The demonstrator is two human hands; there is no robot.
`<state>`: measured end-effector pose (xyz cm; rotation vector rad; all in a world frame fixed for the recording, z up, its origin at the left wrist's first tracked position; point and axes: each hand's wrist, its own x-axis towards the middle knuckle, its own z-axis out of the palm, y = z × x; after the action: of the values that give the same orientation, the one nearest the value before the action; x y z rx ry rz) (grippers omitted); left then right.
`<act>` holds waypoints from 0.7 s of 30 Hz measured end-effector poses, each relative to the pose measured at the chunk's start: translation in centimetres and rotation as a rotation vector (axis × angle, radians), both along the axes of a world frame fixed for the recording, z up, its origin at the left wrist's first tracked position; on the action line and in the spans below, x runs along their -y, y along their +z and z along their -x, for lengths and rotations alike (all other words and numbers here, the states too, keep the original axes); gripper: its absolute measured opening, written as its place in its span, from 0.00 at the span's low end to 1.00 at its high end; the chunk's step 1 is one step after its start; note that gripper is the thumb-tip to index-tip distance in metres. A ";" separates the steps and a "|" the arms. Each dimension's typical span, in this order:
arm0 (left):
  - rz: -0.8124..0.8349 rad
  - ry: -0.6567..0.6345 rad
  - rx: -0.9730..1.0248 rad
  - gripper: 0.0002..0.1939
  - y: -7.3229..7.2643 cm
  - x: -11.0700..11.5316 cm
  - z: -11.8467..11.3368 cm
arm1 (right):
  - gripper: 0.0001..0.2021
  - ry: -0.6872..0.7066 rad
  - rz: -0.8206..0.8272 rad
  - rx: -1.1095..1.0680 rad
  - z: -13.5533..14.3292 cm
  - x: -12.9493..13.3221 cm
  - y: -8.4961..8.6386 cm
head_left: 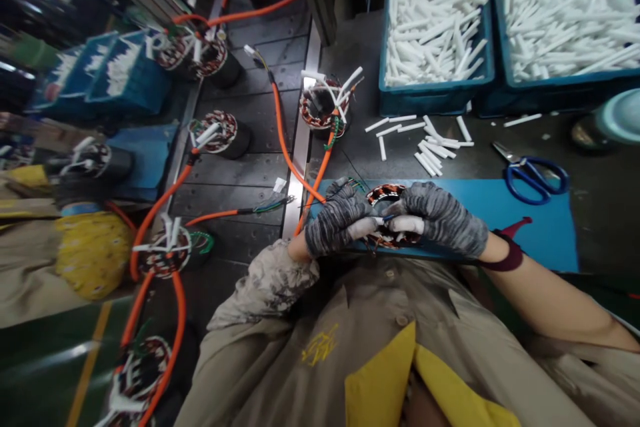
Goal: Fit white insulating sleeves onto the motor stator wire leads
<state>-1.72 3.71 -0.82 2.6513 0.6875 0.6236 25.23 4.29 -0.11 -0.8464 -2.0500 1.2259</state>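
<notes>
One white tube, axis sideways, between left hand and right hand

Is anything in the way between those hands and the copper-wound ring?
Nothing visible. The left hand and right hand are both at the copper-wound ring. The scissors lie off to the right and the loose white tubes beyond it, so neither comes between.
</notes>
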 end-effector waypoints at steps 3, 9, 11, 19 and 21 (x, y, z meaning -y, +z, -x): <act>0.124 0.052 -0.045 0.14 0.4 -0.3 -0.1 | 0.17 -0.055 -0.071 0.029 0.2 0.3 -0.4; 0.301 0.054 -0.048 0.18 1.9 -1.3 -1.2 | 0.18 -0.162 -0.176 0.113 1.0 0.9 -0.4; 0.339 0.042 -0.038 0.20 2.0 -1.4 -1.4 | 0.17 -0.170 -0.174 0.131 1.2 1.1 -0.5; -0.056 0.479 -0.321 0.14 3.0 0.9 -3.5 | 0.16 -0.187 -0.456 0.424 -0.4 1.1 -1.6; -0.072 0.434 -0.331 0.15 3.0 0.6 -4.0 | 0.16 -0.122 -0.476 0.388 -1.3 0.6 -1.7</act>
<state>2.29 3.11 2.23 2.7143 1.3817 0.3143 26.53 3.64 -1.85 -1.0066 -2.4102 0.4913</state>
